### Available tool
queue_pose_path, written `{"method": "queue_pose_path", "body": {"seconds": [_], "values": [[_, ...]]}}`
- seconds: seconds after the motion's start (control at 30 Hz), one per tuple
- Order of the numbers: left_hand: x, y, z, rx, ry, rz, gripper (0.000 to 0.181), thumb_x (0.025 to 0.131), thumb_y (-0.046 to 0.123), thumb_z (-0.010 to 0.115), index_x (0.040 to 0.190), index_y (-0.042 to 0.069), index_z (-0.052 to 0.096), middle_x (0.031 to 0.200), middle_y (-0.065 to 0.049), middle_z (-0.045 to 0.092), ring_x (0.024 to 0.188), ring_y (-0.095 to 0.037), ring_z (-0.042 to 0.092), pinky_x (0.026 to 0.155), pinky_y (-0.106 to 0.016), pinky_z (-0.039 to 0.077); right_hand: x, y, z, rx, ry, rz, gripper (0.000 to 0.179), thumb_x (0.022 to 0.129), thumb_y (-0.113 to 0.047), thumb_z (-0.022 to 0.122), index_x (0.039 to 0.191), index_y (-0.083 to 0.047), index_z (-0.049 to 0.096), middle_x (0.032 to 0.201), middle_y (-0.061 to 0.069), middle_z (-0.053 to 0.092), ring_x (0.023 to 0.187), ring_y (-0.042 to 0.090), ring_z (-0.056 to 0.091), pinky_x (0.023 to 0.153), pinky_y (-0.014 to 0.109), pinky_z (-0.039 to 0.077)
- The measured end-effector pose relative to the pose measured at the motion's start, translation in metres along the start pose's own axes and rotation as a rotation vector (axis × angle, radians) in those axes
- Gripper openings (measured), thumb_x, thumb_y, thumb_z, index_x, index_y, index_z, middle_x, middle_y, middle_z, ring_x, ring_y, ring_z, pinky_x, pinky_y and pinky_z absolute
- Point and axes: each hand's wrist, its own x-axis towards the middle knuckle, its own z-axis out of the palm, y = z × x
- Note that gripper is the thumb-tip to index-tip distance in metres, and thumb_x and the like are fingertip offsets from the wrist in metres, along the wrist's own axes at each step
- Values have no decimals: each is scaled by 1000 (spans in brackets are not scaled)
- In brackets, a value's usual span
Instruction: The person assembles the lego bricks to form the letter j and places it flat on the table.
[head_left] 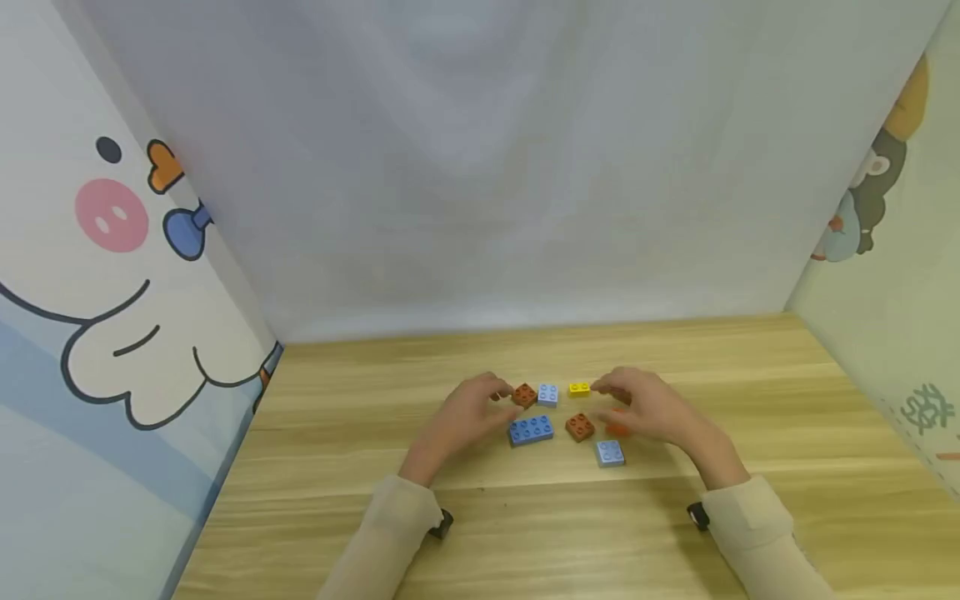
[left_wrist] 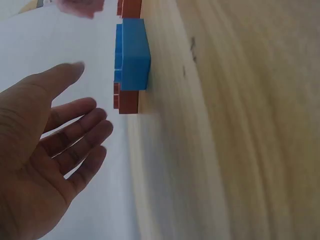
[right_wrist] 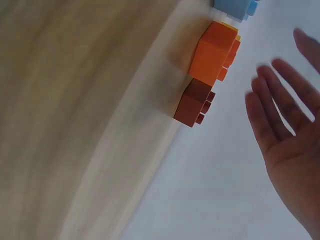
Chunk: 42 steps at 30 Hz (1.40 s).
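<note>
Desk [head_left: 480, 550] carries the long blue brick [head_left: 531, 431], studs up, its long axis running left to right with the right end slightly farther from the person. Left hand [head_left: 476, 408] is the nearer one, off the brick's left end, thumb tip just beyond its far edge; its fingers are parted from the thumb and hold nothing. Right hand [head_left: 648, 406] hovers well to the brick's right, fingers likewise apart and empty. Just beyond the long blue brick sit the far brown brick [head_left: 525, 395] and far light-blue brick [head_left: 547, 395], with the yellow brick [head_left: 579, 390] beyond and rightward. To its right, the near brown brick [head_left: 580, 427] blocks a straight path from the right hand; farther right come the partly hidden orange brick [head_left: 618, 425] and, closer to the person, the near light-blue brick [head_left: 611, 453].
</note>
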Motion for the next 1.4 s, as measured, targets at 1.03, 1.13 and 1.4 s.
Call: {"method": "queue_pose_path", "body": {"seconds": [1.03, 1.13, 1.4], "values": [[-5, -2, 17, 25, -129, 54, 32, 93, 35, 76, 117, 15, 75, 108, 4, 73, 91, -8, 62, 84, -24, 52, -11, -5, 1, -22, -218, -53, 25, 80, -36, 87, 97, -20, 77, 97, -9, 75, 90, 8, 65, 82, 32, 55], [-5, -2, 17, 30, -121, 61, 32, 93, 35, 76, 117, 14, 75, 109, 3, 73, 91, -9, 63, 82, -24, 52, -6, -13, 1, -5, -194, -72, 23, 82, -35, 86, 98, -21, 77, 98, -10, 74, 94, 11, 66, 88, 39, 56], [-5, -3, 16, 17, -105, 82, 31, 93, 33, 76, 116, 13, 76, 107, 0, 73, 88, -12, 62, 77, -23, 49, 14, -36, 8, -16, -80, -97, 25, 88, -34, 81, 110, -21, 76, 108, -8, 73, 107, 20, 64, 96, 46, 52]]}}
